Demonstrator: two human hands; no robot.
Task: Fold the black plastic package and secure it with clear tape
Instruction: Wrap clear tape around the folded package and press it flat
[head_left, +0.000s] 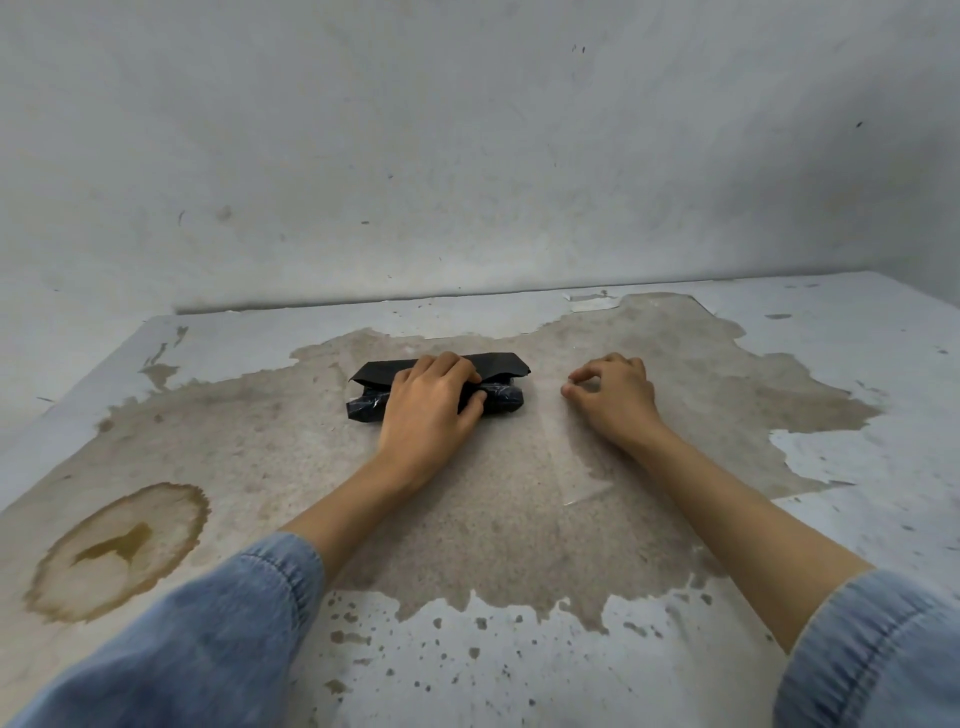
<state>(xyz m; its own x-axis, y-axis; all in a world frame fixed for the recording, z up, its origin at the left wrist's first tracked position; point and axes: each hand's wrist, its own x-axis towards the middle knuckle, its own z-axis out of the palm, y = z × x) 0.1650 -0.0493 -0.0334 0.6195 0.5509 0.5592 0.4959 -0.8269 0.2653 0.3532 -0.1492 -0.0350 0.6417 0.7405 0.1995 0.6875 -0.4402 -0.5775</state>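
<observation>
The grip of the left hand (431, 410) is curling round the black plastic package (498, 366), a shiny rolled bundle with a flat flap behind, lying mid-tabletop (208, 415). The right hand (613, 400) is curling its grip at a clear tape strip (574, 462); whether it is pinching, I cannot tell.

Stained table (467, 545) bears black package (501, 366), clear tape (571, 467).

Worn table (260, 415), brown stain (119, 551), grey wall (467, 156)
</observation>
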